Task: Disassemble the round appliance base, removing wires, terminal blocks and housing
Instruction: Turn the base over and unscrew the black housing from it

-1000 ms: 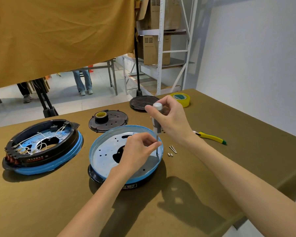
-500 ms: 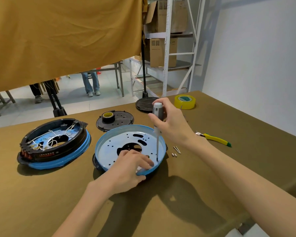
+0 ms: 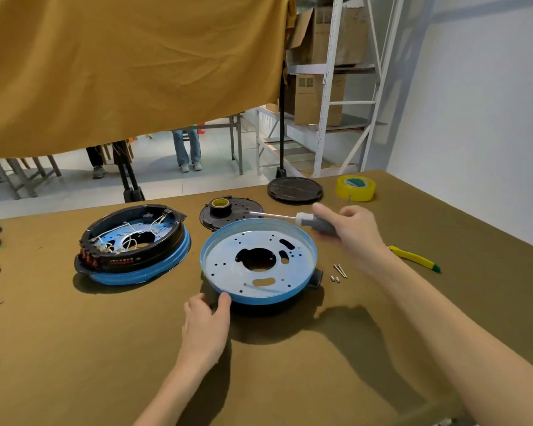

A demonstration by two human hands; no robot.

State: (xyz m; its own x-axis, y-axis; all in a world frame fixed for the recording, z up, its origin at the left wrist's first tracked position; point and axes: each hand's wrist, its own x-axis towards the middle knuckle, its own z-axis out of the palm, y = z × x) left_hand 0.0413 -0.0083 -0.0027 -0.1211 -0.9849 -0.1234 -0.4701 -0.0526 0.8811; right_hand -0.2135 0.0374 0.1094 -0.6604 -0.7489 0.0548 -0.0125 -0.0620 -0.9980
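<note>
A round blue-rimmed metal base pan (image 3: 302,287) with holes in its floor sits on a black housing at the table's middle. My left hand (image 3: 208,321) grips its near-left edge, thumb against the blue rim. My right hand (image 3: 351,232) holds a grey-handled screwdriver (image 3: 317,223) lying nearly level above the pan's far rim, its tip pointing left. A second base (image 3: 133,244), black ring on blue, with white wires and red terminal blocks inside, stands to the left. Loose screws (image 3: 338,272) lie right of the pan.
Behind the pan lie a black perforated plate (image 3: 243,212) carrying a small tape roll, a black round lid (image 3: 294,189) and a yellow tape roll (image 3: 355,188). A yellow-green tool (image 3: 414,258) lies at the right. Orange curtain hangs ahead; people's legs and shelving stand beyond.
My right hand lifted the screwdriver out of the pan and swung it from upright to level. My left hand drew back from inside the pan to its near-left edge.
</note>
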